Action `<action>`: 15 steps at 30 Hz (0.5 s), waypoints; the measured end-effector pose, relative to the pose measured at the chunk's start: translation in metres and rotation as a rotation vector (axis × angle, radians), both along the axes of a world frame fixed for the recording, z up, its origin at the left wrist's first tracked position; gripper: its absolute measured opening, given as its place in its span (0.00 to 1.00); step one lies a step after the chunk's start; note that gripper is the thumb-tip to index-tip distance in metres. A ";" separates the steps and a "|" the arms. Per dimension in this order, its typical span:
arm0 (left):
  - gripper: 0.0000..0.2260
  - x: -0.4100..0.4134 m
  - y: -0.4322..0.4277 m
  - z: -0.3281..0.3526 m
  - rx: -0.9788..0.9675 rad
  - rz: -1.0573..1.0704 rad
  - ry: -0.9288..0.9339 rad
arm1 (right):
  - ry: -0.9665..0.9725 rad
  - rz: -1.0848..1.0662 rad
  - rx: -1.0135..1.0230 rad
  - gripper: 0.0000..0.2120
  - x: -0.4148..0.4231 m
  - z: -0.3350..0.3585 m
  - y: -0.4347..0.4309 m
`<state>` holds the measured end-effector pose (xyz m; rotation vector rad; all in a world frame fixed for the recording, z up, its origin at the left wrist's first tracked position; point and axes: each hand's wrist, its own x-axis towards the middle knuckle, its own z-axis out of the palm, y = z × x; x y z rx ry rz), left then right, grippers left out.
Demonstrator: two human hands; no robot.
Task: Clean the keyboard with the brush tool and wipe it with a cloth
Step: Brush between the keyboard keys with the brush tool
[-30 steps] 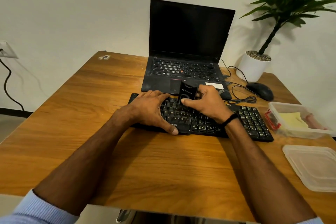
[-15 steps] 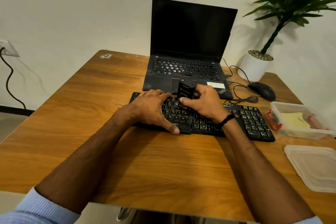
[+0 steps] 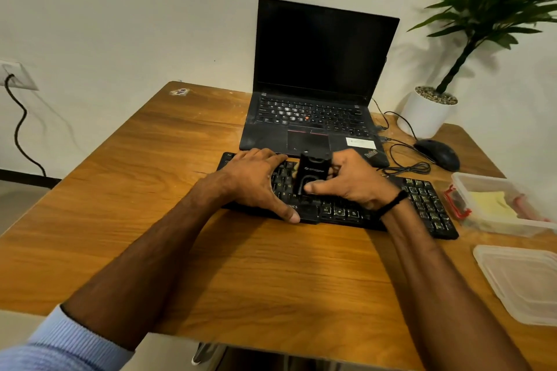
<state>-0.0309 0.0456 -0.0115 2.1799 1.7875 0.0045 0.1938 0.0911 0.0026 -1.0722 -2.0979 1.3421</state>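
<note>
Wooden tabletop (image 3: pixel 150 190) against a pale wall; open black laptop (image 3: pixel 316 84) at far edge, white potted plant (image 3: pixel 428 111) at far right corner, clear plastic container (image 3: pixel 500 205) and separate lid (image 3: pixel 524 280) along right edge. Black wired keyboard (image 3: pixel 428 205) lying mid-tabletop, just before the laptop. Left hand (image 3: pixel 256 181) flat on keyboard's left half, fingers spread, gripping nothing. Right hand (image 3: pixel 352 181) pinching black rectangular brush tool (image 3: pixel 312 173) upright on the keys.

Your black keyboard (image 3: pixel 422 205) lies across the table's middle, nearer the far edge. Your black brush tool (image 3: pixel 312 173) stands upright on its keys.
</note>
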 end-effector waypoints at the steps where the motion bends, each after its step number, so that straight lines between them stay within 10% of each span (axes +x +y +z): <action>1: 0.58 0.000 0.000 0.001 0.009 0.003 -0.001 | 0.015 0.015 -0.001 0.19 -0.010 -0.003 -0.004; 15: 0.57 0.001 0.000 0.000 0.016 -0.002 0.009 | 0.064 0.026 -0.022 0.19 -0.019 -0.005 -0.004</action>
